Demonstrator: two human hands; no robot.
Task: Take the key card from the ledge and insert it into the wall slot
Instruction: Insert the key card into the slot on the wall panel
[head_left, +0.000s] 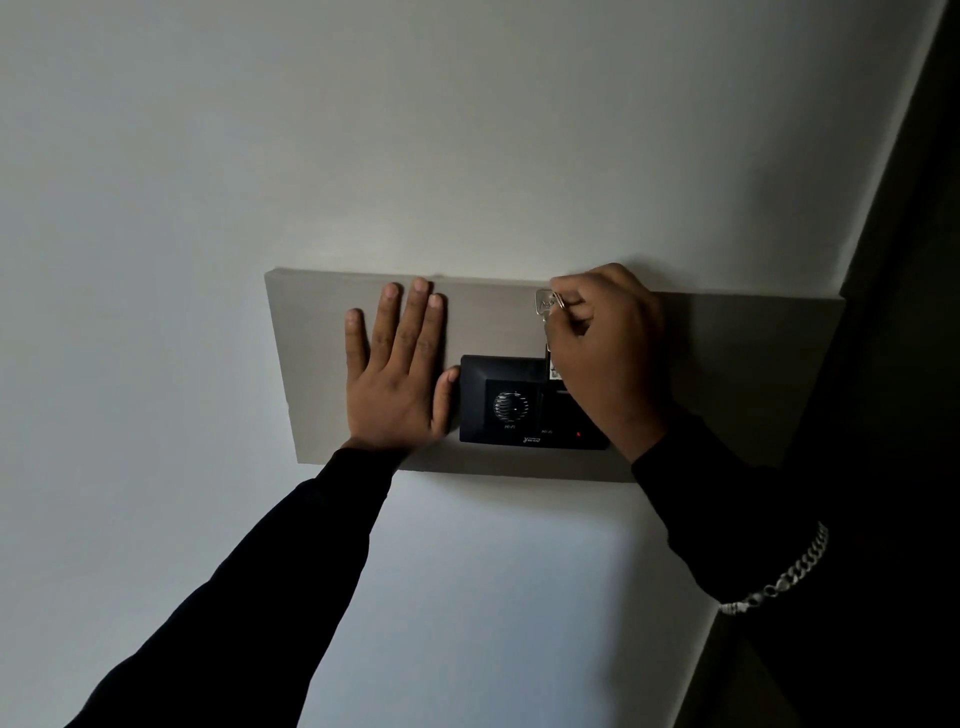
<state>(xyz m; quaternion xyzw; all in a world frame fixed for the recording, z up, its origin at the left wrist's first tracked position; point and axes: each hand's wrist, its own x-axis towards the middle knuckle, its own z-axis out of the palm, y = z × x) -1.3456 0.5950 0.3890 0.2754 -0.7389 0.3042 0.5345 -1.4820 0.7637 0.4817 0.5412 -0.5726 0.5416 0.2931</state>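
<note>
A black wall unit (519, 402) with a round dial and a red light is set into a beige panel (311, 364) on the wall. My right hand (608, 353) is closed on a key card (555, 370) with a silver key (544, 304) on a ring. The card hangs just above the unit's top right, and its lower end meets the housing. The slot itself is hidden by my hand. My left hand (400, 369) lies flat on the panel, fingers apart, thumb touching the unit's left edge.
The panel's top edge forms a narrow ledge (467, 280) against the white wall. A dark door frame or wall edge (893, 260) runs down the right side. A silver chain (789, 571) hangs by my right sleeve. The room is dim.
</note>
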